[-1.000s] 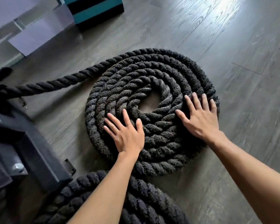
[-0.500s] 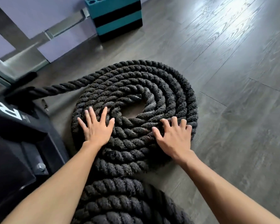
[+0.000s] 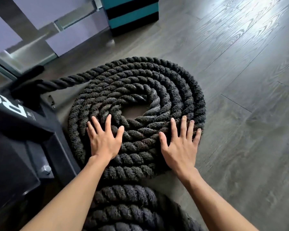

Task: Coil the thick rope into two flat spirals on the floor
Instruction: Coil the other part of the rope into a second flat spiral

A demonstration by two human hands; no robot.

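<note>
A thick black twisted rope lies in a flat spiral [image 3: 157, 84] of several turns on the grey wood floor, with a small bare gap at its centre. My left hand [image 3: 103, 140] rests flat on the spiral's near-left turns, fingers spread. My right hand [image 3: 180, 144] lies flat on the near-right turns, its fingertips reaching the outer ring. A straight run of rope [image 3: 65, 81] leaves the spiral's far left toward a black anchor. A second coil [image 3: 123, 207] shows at the bottom edge between my forearms, partly cut off.
A black metal machine base [image 3: 23, 147] with white letters stands close to the spiral's left side. A teal and black striped box [image 3: 132, 12] sits at the back by the purple wall. Grey plank floor [image 3: 249, 114] stretches to the right.
Both hands have shifted a little along the near turns of the spiral, staying flat on it. The view has moved closer, and the right hand's fingers are now straighter.
</note>
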